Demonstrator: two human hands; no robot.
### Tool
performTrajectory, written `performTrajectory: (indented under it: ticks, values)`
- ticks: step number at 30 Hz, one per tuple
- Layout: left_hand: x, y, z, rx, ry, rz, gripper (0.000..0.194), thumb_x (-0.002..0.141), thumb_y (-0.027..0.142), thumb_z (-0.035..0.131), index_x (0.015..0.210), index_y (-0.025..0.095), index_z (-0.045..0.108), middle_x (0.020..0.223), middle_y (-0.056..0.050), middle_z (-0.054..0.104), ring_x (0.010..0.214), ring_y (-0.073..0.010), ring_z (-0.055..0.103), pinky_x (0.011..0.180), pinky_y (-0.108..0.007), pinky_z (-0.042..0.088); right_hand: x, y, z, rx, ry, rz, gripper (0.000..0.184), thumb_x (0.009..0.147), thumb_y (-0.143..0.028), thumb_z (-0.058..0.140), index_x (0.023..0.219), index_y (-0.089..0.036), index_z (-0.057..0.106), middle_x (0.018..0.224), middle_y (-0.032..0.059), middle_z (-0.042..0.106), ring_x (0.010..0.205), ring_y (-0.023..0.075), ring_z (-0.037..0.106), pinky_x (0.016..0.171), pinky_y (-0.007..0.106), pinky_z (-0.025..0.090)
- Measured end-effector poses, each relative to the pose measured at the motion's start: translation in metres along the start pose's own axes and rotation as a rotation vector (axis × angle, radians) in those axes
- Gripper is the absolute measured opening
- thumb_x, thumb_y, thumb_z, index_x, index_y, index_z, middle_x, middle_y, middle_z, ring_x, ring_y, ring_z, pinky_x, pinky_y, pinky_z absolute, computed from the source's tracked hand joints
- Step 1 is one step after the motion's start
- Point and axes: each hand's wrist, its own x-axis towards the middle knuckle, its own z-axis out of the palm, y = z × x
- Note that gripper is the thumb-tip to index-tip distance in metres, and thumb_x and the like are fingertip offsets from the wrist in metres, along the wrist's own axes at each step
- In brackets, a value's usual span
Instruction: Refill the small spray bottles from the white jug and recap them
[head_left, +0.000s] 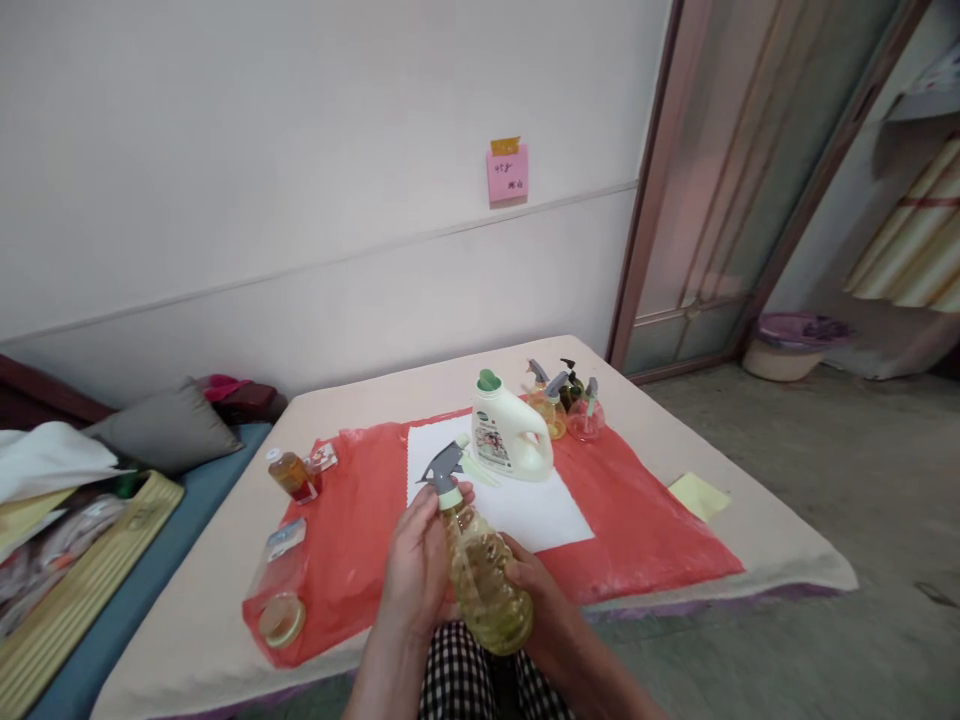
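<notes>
A clear spray bottle (484,578) with yellowish liquid and a grey trigger head is held tilted over the table's front edge. My left hand (420,562) wraps its neck and upper body just below the trigger. My right hand (534,590) grips the lower body from the right side. Behind it a white detergent jug (510,432) with a green cap stands on a white sheet (551,510) on a red plastic cover (645,520).
Several small spray and pump bottles (562,400) stand behind the jug. An amber bottle (291,475) and a clear empty bottle (279,590) lie at the cover's left. A yellow note (699,495) lies right. Pillows and a mat are on the left; open floor right.
</notes>
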Motion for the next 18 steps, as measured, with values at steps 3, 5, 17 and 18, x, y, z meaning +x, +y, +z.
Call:
performTrajectory:
  ticks: [3, 5, 17, 18]
  values:
    - [-0.0005, -0.0017, 0.002, 0.022, 0.003, 0.056, 0.029, 0.077, 0.028, 0.079, 0.102, 0.018, 0.069, 0.099, -0.006, 0.074, 0.092, -0.0187, 0.071, 0.09, -0.033, 0.053, 0.0005, 0.0004, -0.0018, -0.062, 0.007, -0.024, 0.043, 0.073, -0.041, 0.077, 0.108, -0.017, 0.068, 0.103, 0.01, 0.07, 0.098, 0.0241, 0.065, 0.081, 0.033, 0.049]
    - [-0.0005, -0.0018, 0.0027, 0.043, 0.01, 0.071, 0.028, 0.075, 0.024, 0.081, 0.1, 0.017, 0.069, 0.098, -0.006, 0.074, 0.089, -0.0188, 0.071, 0.088, -0.033, 0.054, 0.0004, 0.0003, -0.0005, -0.059, 0.009, -0.021, 0.041, 0.073, -0.041, 0.077, 0.106, -0.018, 0.069, 0.101, 0.0098, 0.07, 0.097, 0.0242, 0.065, 0.079, 0.033, 0.049]
    - [0.0008, -0.0044, 0.0032, -0.004, -0.048, 0.074, 0.025, 0.083, 0.03, 0.073, 0.103, 0.017, 0.069, 0.099, -0.007, 0.074, 0.093, -0.0197, 0.071, 0.086, -0.031, 0.054, -0.0007, 0.0019, -0.0032, -0.052, 0.054, -0.012, 0.047, 0.071, -0.043, 0.078, 0.109, -0.017, 0.067, 0.104, 0.0105, 0.07, 0.095, 0.0236, 0.064, 0.085, 0.037, 0.05]
    - [0.0002, -0.0046, 0.0042, 0.01, -0.038, 0.067, 0.028, 0.082, 0.03, 0.074, 0.106, 0.018, 0.068, 0.099, -0.007, 0.074, 0.093, -0.0198, 0.071, 0.086, -0.031, 0.054, -0.0006, 0.0018, -0.0031, -0.068, 0.057, -0.015, 0.046, 0.07, -0.043, 0.078, 0.107, -0.017, 0.068, 0.103, 0.0103, 0.07, 0.094, 0.0234, 0.064, 0.085, 0.036, 0.05]
